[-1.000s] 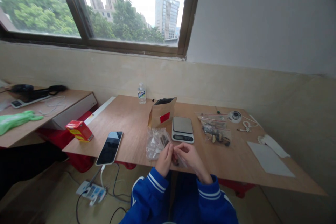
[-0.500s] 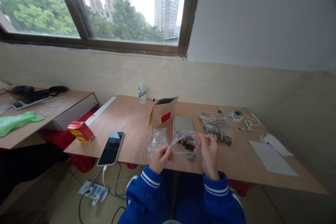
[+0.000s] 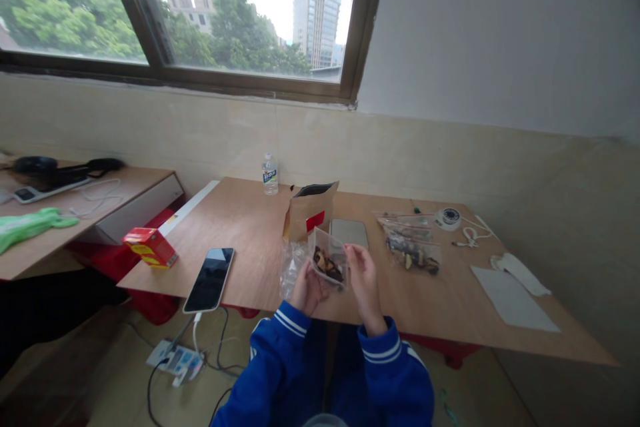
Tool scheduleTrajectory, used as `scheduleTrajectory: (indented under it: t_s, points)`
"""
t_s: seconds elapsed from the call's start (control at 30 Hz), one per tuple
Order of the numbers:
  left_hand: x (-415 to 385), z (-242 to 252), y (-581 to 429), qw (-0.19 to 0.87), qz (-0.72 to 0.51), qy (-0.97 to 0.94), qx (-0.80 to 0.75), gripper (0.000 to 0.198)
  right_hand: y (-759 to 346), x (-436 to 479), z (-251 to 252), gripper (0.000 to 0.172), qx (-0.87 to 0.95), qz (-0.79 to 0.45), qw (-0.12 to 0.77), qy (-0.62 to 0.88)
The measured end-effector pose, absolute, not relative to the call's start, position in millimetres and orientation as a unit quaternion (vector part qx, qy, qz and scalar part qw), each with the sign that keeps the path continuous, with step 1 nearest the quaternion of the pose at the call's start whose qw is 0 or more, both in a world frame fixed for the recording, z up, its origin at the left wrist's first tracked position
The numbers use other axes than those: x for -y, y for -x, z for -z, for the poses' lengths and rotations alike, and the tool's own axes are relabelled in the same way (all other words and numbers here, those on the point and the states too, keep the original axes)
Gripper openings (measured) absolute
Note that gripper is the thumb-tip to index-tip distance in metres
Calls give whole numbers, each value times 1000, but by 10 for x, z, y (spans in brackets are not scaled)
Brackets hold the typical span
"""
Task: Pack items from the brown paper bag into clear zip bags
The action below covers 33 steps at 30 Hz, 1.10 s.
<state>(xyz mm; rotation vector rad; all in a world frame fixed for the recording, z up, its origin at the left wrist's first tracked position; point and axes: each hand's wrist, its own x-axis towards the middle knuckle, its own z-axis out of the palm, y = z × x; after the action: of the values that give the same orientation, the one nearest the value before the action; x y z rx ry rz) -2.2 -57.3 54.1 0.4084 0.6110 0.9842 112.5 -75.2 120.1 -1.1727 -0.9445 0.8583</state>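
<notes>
A clear zip bag (image 3: 330,252) with dark brown dried pieces (image 3: 327,265) inside hangs between my hands above the near table edge. My left hand (image 3: 307,287) grips it from below at the left. On the other side, my right hand (image 3: 363,273) pinches the bag's upper right edge. Just behind stands an upright kraft paper pouch (image 3: 310,212) with a red label, its top gaping. Crumpled clear plastic (image 3: 294,267) lies left of the bag. A flat pale device like a small scale (image 3: 349,233) sits beyond my right hand.
Several filled zip bags (image 3: 413,247) lie at the right, near a round white device (image 3: 449,217) with a cable. Farther right are a white sheet (image 3: 510,297) and a white cloth (image 3: 523,273). Leftward are a phone (image 3: 210,280), a red box (image 3: 150,247) and a bottle (image 3: 270,175).
My right hand has moved left, closer to my left hand. The zip bag, stretched wide before, is now tilted upright and narrower, with its contents gathered low.
</notes>
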Motion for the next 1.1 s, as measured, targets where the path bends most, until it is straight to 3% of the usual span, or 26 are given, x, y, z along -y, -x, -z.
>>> scheduleTrajectory:
  t_s: [0.17, 0.27, 0.43, 0.6, 0.73, 0.9, 1.1]
  points:
    - [306, -476, 195, 827, -471, -132, -277, 38, -1157, 746, -1201, 31, 511, -250, 622, 539]
    - [219, -312, 240, 820, -489, -93, -283, 31, -1105, 715, -1266, 25, 589, -266, 584, 490]
    - [211, -163, 236, 816, -503, -74, -275, 28, -983, 502, -1353, 34, 711, -234, 488, 449]
    - [191, -126, 239, 811, -509, -84, -276, 33, -945, 140, -1320, 35, 786, -236, 309, 481]
    - [181, -28, 231, 794, -532, -102, -275, 35, -934, -106, -1212, 26, 849, -268, 210, 405]
    - [170, 129, 230, 772, -561, -132, -268, 44, -965, -198, -1007, 57, 872, -272, 186, 362]
    - [174, 118, 249, 775, -556, -130, -271, 43, -1027, -91, -922, 34, 840, -291, 250, 383]
